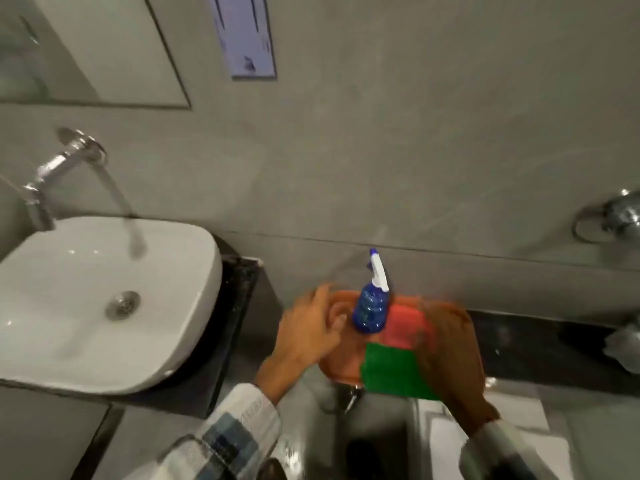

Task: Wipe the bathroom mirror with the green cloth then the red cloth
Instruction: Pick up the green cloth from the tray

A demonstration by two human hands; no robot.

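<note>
The green cloth (391,370) lies folded at the near side of an orange tray (341,367), with the red cloth (405,327) just behind it. A blue spray bottle (369,310) with a white trigger stands in the tray beside the red cloth. My left hand (308,336) hovers at the tray's left rim, fingers spread, close to the bottle and holding nothing. My right hand (450,358) is blurred over the tray's right side, partly across both cloths; its grip is unclear. The mirror (104,46) hangs on the wall at the upper left.
A white basin (104,271) sits to the left under a wall tap (65,164) with water running. The tray rests by a black counter (536,351). A chrome towel ring (609,220) and crumpled plastic (623,348) are at the far right; a notice (246,32) hangs on the grey wall.
</note>
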